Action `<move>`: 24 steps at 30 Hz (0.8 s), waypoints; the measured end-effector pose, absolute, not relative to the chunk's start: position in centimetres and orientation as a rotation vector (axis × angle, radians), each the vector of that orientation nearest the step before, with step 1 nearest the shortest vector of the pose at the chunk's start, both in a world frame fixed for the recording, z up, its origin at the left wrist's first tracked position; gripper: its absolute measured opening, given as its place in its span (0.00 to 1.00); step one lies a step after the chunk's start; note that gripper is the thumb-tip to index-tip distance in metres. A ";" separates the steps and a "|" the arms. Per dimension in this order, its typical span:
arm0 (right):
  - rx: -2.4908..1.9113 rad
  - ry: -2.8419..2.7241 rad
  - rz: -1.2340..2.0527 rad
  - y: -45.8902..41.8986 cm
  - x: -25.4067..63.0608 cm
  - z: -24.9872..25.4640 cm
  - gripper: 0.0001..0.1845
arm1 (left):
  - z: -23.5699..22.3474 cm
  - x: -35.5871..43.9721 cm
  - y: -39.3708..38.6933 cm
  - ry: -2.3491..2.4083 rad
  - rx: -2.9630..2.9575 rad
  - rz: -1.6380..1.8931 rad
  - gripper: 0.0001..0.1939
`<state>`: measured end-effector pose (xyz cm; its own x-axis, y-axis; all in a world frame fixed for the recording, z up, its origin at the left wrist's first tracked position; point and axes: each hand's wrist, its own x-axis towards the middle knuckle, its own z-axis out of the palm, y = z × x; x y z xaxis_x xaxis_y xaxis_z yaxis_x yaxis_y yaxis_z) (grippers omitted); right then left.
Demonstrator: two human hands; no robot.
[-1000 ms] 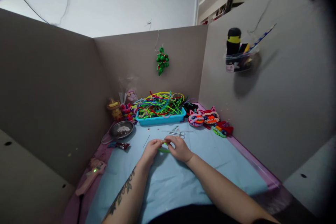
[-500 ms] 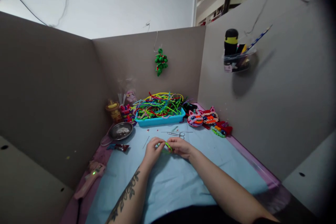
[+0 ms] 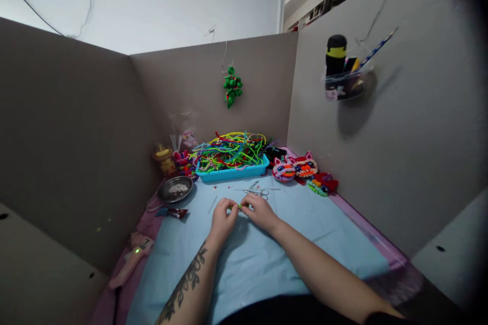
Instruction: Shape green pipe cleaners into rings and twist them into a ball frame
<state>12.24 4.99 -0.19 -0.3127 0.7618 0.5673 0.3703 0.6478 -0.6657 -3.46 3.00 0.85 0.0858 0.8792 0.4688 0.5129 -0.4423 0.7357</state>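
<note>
Centrally, a small, bright green, fuzzy strand (image 3: 240,206) showed between two bare hands over a pale blue cloth (image 3: 259,269); fingers hid most of it. The left hand (image 3: 222,218) pinched it narrowly between thumb and fingertips, and the right hand (image 3: 261,213) pinched it likewise from the other side. Just beyond the right hand lay silver metal scissors (image 3: 264,194); a thin dark rod (image 3: 212,205) lay near the left. Behind them, a rectangular bright blue plastic tray (image 3: 232,176) overflowed with multicoloured fuzzy stems (image 3: 231,151). To its right sat colourful, fuzzy animal-like figures (image 3: 292,169). On the left were a round, shiny metal bowl (image 3: 163,192) and a crumpled brown-and-blue wrapper (image 3: 176,213), its print too small to read. Nearer, a pink glue gun (image 3: 131,261) showed a green light. On the grey right-hand partition (image 3: 412,137), a clear plastic cup (image 3: 353,81) carried a pale pink label (image 3: 331,95), its writing illegible.
</note>
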 end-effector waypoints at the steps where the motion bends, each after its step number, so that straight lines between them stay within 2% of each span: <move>1: -0.893 -1.950 0.466 4.9 12.2 -0.3 0.03 | 0.7 -3.4 3.1 1.379 1.944 1.295 0.08; 12: -1.034 -2.099 0.038 5.0 11.8 -1.1 0.08 | 0.8 -2.8 3.2 1.259 1.382 1.224 0.10; 15: -1.076 -2.061 0.025 4.7 11.6 -0.9 0.07 | 0.8 -2.6 3.2 1.243 1.305 1.220 0.11; 17: -1.074 -1.978 0.146 4.7 11.7 -0.9 0.06 | 0.8 -2.6 3.2 1.241 1.291 1.222 0.13; 20: -1.039 -1.769 0.529 5.2 11.9 -1.0 0.03 | 0.8 -2.9 3.4 1.254 1.282 1.224 0.16; 24: -0.929 -1.390 1.095 6.0 11.9 -1.2 0.12 | 0.4 -3.4 3.8 1.218 1.294 1.186 0.16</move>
